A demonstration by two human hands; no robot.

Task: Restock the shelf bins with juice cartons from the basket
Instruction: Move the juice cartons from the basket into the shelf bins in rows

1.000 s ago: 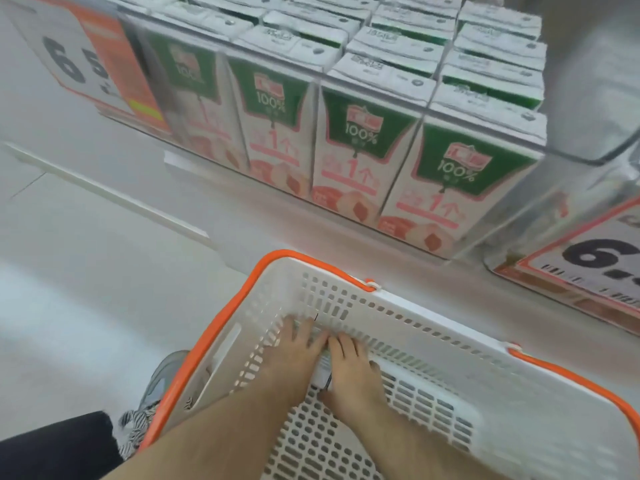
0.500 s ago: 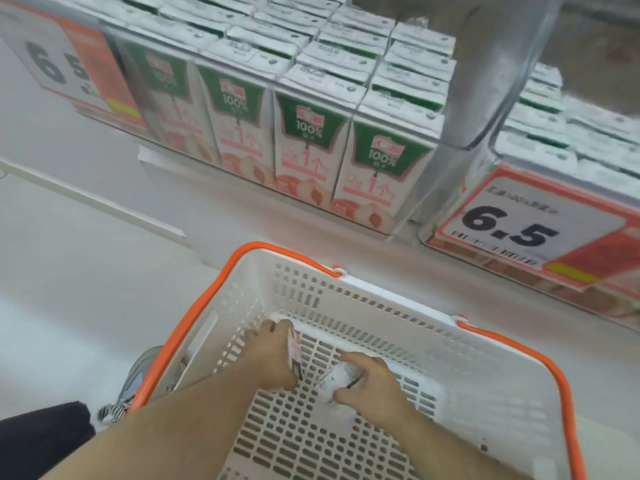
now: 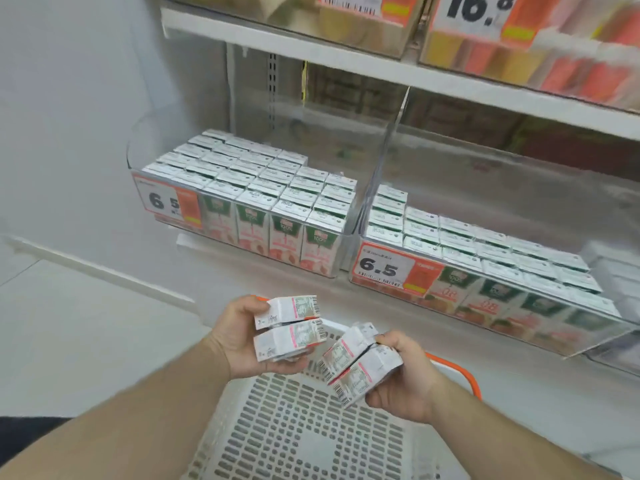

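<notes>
We've lifted both hands out of basket [image 3: 311, 427]: left hand [image 3: 239, 336] now grips two cartons [image 3: 289, 327], right hand [image 3: 401, 379] two more [image 3: 358, 363]. Bins [image 3: 346, 233] ahead, above hands; shelving comes next.

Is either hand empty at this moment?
No: the left hand grips two stacked cartons, and the right hand grips another pair.
</notes>
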